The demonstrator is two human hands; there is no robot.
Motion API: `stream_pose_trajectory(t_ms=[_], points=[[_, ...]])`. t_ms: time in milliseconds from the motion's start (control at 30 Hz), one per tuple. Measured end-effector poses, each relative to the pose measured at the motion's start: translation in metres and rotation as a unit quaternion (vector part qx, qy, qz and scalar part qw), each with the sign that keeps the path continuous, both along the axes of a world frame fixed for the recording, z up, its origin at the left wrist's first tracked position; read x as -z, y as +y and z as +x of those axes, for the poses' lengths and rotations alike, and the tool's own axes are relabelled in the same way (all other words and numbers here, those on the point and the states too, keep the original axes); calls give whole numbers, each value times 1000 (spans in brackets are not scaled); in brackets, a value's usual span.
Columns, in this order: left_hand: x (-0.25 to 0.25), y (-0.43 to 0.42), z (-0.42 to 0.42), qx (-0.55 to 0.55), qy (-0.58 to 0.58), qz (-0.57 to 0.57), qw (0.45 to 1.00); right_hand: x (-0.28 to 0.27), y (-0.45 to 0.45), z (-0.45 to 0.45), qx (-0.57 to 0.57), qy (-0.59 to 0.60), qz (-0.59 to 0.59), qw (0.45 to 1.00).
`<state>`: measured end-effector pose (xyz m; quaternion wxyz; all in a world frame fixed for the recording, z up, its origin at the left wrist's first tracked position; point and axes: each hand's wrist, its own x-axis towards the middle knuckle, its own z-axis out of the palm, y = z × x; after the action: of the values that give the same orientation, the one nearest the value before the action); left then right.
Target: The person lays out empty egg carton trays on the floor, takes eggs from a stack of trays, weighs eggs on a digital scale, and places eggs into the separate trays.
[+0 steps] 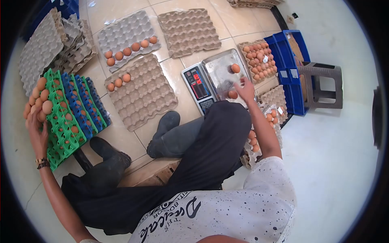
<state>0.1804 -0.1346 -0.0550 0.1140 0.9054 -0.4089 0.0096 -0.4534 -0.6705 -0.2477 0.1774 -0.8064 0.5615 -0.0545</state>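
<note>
On the left, my left hand (37, 135) is closed around an egg (41, 116) at the edge of a green plastic egg tray (60, 131). More brown eggs (41, 84) are piled at the top of that tray. My right hand (245, 90) hovers over the metal pan (214, 65) of a digital scale (197, 87), its fingers apart and nothing visible between them. Two eggs lie on the pan: one egg (235, 68) beyond my fingers, and a nearer egg (232, 94) just below them. Red digits glow on the scale's display.
A grey carton tray (125, 32) and a brown carton tray (142, 93) each hold a few eggs. Another brown carton tray (189, 30) lies behind. Filled trays (258, 60), a blue crate (285, 73) and a stool (324, 83) stand right; stacked cartons (44, 48) are left.
</note>
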Motion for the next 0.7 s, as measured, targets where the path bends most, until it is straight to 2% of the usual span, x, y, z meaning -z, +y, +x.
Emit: stream_pose_trajectory(t_ms=[33, 133, 267, 300, 367, 467, 567, 667, 700], points=[[1, 1, 1, 8, -4, -1, 1000, 11, -17, -4, 7, -29, -23, 999], [-5, 8, 6, 7, -17, 4, 1000, 27, -56, 12, -132, 22, -157, 979], [-34, -13, -24, -48, 59, -57, 995, 36, -88, 37, -178, 165, -17, 970], [-40, -16, -30, -73, 99, -89, 988, 33, -86, 44, -156, 154, -15, 976], [-48, -12, -36, -75, 80, -103, 989, 15, -78, 63, -109, 132, -9, 985], [-47, 7, -24, -84, 97, -148, 981, -17, -48, 125, -54, -34, -64, 996], [-52, 17, -20, -97, 116, -175, 973, -30, -18, 192, -186, -165, 130, 960], [-58, 15, -28, -86, 136, -179, 971, -3, 46, 252, -360, -92, 266, 890], [-61, 15, -31, -80, 140, -179, 971, 25, 71, 264, -458, -80, 254, 848]])
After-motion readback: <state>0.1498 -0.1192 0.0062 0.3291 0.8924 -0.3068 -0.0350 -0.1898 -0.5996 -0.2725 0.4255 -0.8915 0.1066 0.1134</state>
